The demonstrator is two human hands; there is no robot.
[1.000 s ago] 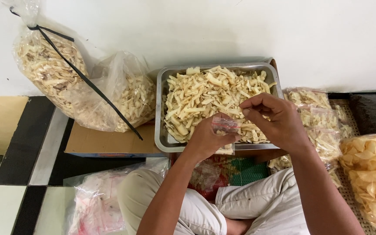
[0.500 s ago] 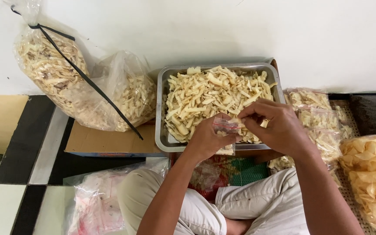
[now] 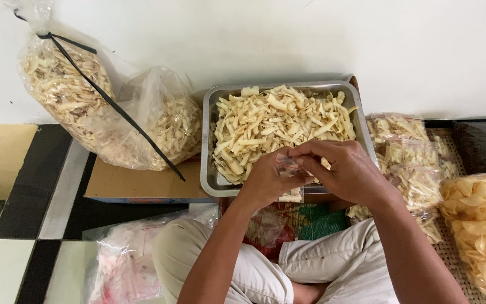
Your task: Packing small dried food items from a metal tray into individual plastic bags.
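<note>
A metal tray (image 3: 209, 141) heaped with pale yellow chip strips (image 3: 277, 121) stands against the white wall in front of me. Over its near edge, my left hand (image 3: 265, 180) and my right hand (image 3: 347, 169) meet and pinch a small clear plastic bag (image 3: 285, 165) between the fingers. The bag holds some of the strips; most of it is hidden by my hands.
A big clear sack of the same strips (image 3: 102, 107) leans on the wall at left, over a cardboard sheet (image 3: 136, 183). Several small filled bags (image 3: 409, 152) lie at right, beside a bag of round crackers (image 3: 482, 225). Empty plastic bags (image 3: 125, 264) lie by my left knee.
My right hand has come down and closed in on the left, so both hands now pinch the small bag together. Nothing else has moved.
</note>
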